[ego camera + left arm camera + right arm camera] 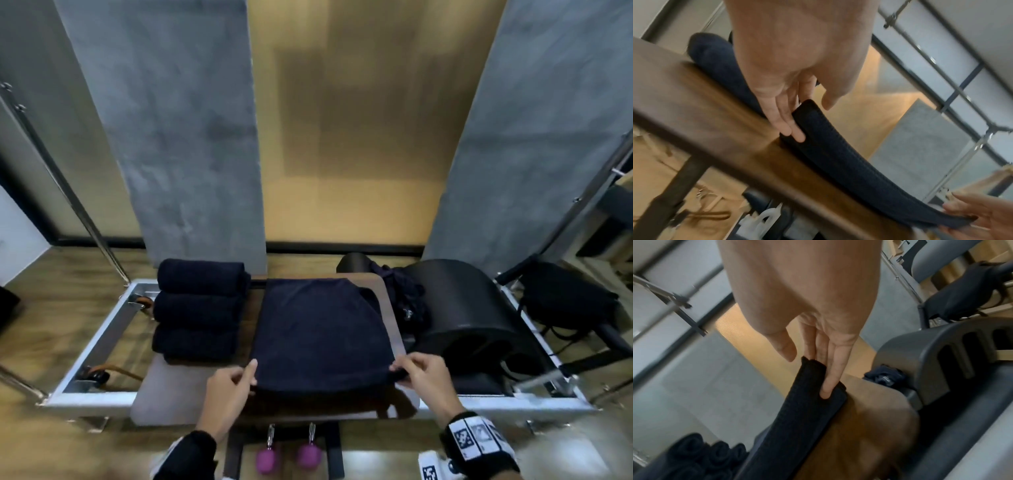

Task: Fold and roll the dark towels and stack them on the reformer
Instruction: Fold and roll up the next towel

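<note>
A folded dark towel lies flat on the reformer's brown padded carriage. My left hand pinches its near left corner, thumb on top; in the left wrist view the fingers run along the folded edge of the towel. My right hand pinches the near right corner, with its fingers under the towel. The near edge sags between the two hands. Three rolled dark towels sit stacked at the carriage's left end. A heap of loose dark towels lies at the far right.
A black arc barrel stands on the reformer just right of my right hand. The metal frame surrounds the carriage. Two purple dumbbells lie on the floor below the near edge. A black bag sits further right.
</note>
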Demonstrator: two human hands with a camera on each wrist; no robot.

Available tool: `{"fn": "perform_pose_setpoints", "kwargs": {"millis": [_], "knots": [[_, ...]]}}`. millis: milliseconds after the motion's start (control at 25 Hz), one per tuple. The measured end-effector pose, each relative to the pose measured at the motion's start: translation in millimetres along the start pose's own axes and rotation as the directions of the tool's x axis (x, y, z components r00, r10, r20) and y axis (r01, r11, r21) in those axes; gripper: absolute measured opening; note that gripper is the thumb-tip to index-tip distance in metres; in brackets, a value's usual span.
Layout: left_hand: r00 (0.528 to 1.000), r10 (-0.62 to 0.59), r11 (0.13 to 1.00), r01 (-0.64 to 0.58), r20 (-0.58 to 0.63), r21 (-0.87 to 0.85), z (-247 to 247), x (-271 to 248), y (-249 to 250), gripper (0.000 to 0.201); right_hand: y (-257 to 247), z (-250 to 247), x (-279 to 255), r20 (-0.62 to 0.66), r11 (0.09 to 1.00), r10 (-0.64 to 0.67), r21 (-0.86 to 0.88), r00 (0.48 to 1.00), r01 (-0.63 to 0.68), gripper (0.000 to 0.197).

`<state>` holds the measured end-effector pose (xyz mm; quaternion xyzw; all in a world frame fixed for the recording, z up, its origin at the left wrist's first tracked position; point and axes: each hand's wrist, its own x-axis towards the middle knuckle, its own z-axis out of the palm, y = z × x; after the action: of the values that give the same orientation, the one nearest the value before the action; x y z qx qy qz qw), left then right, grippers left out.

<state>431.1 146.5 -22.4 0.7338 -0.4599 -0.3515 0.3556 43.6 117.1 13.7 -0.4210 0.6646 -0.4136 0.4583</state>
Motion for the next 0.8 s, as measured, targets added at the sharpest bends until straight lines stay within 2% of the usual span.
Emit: {"fn": "perform_pose_setpoints", "kwargs": {"millis": [120,240,400,560,640,720,800], "knots": [[0.999,-0.009,0.968,-0.001,0.037,0.251,6.0,-2.9,-30.1,0.048,30.5,0.1,-9.7,0.043,0.971,0.173,-0.176,0.984,-0.163,0.025],[1.0,0.0,0.912,-0.01,0.025,0.409,9.3,1.9,-20.4,0.048,25.9,-4.8,-4.7,0.107,0.942,0.183,-0.305,0.977,-0.143,0.023],[0.976,0.213,0.903,-0.21,0.035,0.373,31.9,20.8,18.9,0.043,0.6,3.4,28.5,0.097,0.951,0.114,-0.298,0.989,-0.081,0.014],[0.929,0.324,0.894,-0.363,0.18,0.263,64.0,55.7,59.7,0.012,-25.7,18.8,75.1,0.109,0.972,0.064,-0.233,0.992,-0.037,0.012],[0.901,0.33,0.871,-0.405,0.282,0.278,81.4,76.5,72.5,0.025,-36.8,28.6,103.4,0.106,0.971,0.052,-0.239,0.993,-0.026,0.012],[0.895,0.224,0.822,-0.386,0.385,0.418,96.7,95.4,84.4,0.054,-46.1,39.8,131.4,0.107,0.967,0.045,-0.254,0.993,-0.017,0.011],[0.881,0.074,0.703,-0.378,0.466,0.603,109.4,112.8,95.6,0.089,-54.5,51.1,158.4,0.104,0.966,0.046,-0.258,0.993,-0.018,0.01]]}}
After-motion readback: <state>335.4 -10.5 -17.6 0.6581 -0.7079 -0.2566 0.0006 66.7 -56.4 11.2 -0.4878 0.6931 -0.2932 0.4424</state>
